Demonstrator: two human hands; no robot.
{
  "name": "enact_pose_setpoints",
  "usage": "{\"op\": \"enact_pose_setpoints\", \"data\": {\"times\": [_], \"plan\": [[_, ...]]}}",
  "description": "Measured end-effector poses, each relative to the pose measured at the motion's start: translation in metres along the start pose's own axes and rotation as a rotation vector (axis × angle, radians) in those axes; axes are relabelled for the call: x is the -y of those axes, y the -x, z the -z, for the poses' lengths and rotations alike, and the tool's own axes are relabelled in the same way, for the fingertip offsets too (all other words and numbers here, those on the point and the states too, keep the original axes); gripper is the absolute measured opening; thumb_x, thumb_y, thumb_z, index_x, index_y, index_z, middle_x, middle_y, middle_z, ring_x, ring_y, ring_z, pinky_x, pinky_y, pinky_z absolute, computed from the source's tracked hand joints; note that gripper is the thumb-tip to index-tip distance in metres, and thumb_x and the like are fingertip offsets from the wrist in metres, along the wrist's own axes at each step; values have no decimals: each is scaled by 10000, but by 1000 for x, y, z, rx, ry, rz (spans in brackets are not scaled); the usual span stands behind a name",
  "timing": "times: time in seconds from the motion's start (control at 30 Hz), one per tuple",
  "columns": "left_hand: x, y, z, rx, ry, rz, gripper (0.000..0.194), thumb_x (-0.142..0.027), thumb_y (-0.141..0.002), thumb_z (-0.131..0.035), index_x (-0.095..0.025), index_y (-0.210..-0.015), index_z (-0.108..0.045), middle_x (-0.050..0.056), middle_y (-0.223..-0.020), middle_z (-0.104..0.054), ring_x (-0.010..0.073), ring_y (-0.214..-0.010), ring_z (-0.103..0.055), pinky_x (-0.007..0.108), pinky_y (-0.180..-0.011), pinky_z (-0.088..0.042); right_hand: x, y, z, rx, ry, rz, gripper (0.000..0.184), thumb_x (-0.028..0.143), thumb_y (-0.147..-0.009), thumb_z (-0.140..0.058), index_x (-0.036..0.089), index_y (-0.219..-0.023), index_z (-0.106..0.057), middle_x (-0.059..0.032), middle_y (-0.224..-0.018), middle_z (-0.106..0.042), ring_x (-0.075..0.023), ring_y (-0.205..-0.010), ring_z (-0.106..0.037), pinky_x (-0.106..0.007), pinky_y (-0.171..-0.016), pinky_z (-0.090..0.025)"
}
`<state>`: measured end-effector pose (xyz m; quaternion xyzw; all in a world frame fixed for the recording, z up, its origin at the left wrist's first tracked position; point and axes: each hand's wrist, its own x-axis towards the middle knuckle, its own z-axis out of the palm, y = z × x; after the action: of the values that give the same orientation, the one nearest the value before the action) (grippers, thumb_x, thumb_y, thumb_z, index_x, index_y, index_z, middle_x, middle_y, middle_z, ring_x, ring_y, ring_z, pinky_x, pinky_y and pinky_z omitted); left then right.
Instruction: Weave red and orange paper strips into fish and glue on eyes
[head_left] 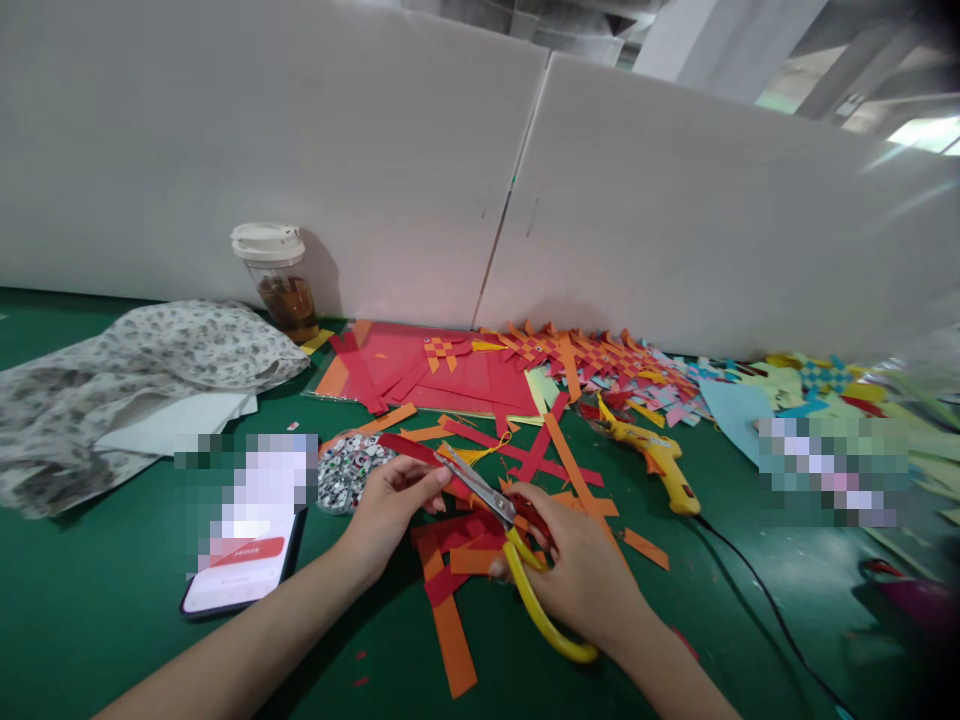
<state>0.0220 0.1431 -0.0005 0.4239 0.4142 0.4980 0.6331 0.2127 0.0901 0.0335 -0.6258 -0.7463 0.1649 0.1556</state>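
Note:
My left hand [390, 505] pinches a red paper strip [407, 447] between thumb and fingertips. In my right hand [581, 565] is a pair of scissors [491, 492] with yellow handles, its blades pointing up and left close to my left fingertips. I cannot tell whether the blades touch the strip. A yellow tassel [474, 453] lies just beyond the blade tips. Beneath both hands, orange and red paper strips [452, 650] overlap on the green table [337, 640]. Left of my left hand is a bag of googly eyes [349, 475].
A phone [244, 540] lies left, near a patterned cloth [172, 350] and a lidded cup [281, 290]. Woven paper fish [592, 360] pile against the white partition [675, 230]. A yellow glue gun [664, 465] with a black cord rests right. Red sheets [450, 370] lie behind.

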Motion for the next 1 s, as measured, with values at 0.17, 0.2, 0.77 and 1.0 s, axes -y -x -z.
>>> {"op": "enact_pose_setpoints", "data": {"times": [0.17,0.2,0.77,1.0], "plan": [[0,0,0,6,-7,7,195,-311,-674,-699,-153,-610,-604,-38,-485,-584,88,-472,-537,198,-508,-423,-1,1,1,-17,-24,22,511,328,-680,-582,173,-1160,-499,-70,-843,-658,-208,-713,-615,-273,-560,-451],[0,0,0,6,-6,9,196,-309,-675,-699,-153,-607,-603,-39,-483,-582,87,-471,-535,197,-510,-423,-1,0,1,-15,-31,24,504,323,-679,-582,175,-1154,-502,-73,-864,-662,-211,-727,-619,-276,-573,-457],[2,-1,3,57,58,29,179,-282,-699,-692,-149,-629,-596,-45,-468,-554,61,-436,-495,176,-489,-404,-5,-1,-1,-38,-27,27,430,300,-701,-569,194,-1114,-512,-55,-865,-667,-201,-735,-630,-269,-588,-466],[3,0,3,138,89,87,178,-290,-671,-708,-152,-640,-600,-37,-452,-568,76,-408,-511,194,-465,-426,-1,-1,3,-19,-26,40,440,308,-681,-571,201,-1100,-493,-52,-856,-661,-200,-708,-627,-275,-579,-461]]}}
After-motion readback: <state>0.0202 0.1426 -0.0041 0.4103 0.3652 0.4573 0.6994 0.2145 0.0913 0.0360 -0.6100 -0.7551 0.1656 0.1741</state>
